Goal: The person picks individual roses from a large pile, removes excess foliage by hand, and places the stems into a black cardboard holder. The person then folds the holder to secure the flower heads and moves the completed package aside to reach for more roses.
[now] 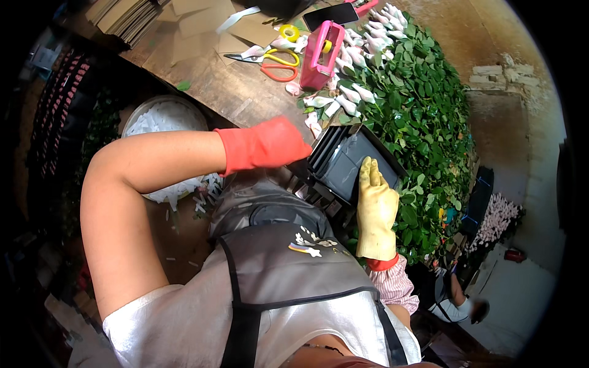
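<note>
My left hand (276,142), in a red rubber glove, is at the left edge of a black box-like holder (352,158) with several parallel dividers. Its fingers point away from me, so whether they grip anything is hidden. My right hand (378,207) wears a yellowed glove. Two of its fingers lie extended against the holder's dark inner face; the thumb is out of sight. Beyond the holder, flower buds in white foam net sleeves (347,105) lie on the wooden table (202,78), their leafy green stems (423,101) heaped to the right.
On the table are a pink tape dispenser (317,69), red-and-yellow-handled scissors (280,64), a tape roll (289,32), a phone (330,17) and cardboard sheets (124,20). A tub of white strips (161,115) stands left, below the table edge. Another person (453,306) is at far right.
</note>
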Motion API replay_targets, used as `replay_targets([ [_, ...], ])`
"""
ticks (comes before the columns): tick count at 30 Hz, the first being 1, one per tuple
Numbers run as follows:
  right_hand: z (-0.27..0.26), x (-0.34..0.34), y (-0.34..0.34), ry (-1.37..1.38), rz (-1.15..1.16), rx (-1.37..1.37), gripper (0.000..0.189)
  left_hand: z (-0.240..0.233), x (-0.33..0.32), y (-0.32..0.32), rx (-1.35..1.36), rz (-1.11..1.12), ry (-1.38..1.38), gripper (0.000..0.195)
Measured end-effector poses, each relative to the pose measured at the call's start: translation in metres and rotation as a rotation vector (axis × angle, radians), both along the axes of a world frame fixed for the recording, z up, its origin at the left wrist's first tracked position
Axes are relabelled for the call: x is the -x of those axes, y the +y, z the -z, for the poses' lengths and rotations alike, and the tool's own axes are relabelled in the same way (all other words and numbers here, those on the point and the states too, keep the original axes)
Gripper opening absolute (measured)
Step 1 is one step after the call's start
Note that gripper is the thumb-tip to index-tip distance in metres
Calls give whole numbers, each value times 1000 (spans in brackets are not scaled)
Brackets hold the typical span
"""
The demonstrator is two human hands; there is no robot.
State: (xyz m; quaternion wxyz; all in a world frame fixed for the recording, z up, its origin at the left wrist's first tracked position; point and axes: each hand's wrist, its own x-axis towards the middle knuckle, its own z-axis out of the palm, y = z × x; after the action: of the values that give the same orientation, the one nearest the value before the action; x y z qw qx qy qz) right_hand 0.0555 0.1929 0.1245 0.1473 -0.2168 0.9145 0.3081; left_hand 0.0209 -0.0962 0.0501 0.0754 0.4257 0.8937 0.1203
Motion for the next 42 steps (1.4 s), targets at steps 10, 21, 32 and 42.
replay_targets([
  [10, 8, -3, 7, 79, -64, 121, 69, 54, 87, 10, 6, -215, 525, 45],
  [21, -8, -3, 23, 128, -16, 660, 50, 39, 95, 17, -82, -144, 397, 26],
  [32, -30, -40, 3, -353, 122, 1789, 124, -71, -40, 66, -847, -261, -943, 109],
  [42, 44, -84, 111, 346, 693, 1490, 78, -51, 50, 159, -127, 371, -11, 124],
])
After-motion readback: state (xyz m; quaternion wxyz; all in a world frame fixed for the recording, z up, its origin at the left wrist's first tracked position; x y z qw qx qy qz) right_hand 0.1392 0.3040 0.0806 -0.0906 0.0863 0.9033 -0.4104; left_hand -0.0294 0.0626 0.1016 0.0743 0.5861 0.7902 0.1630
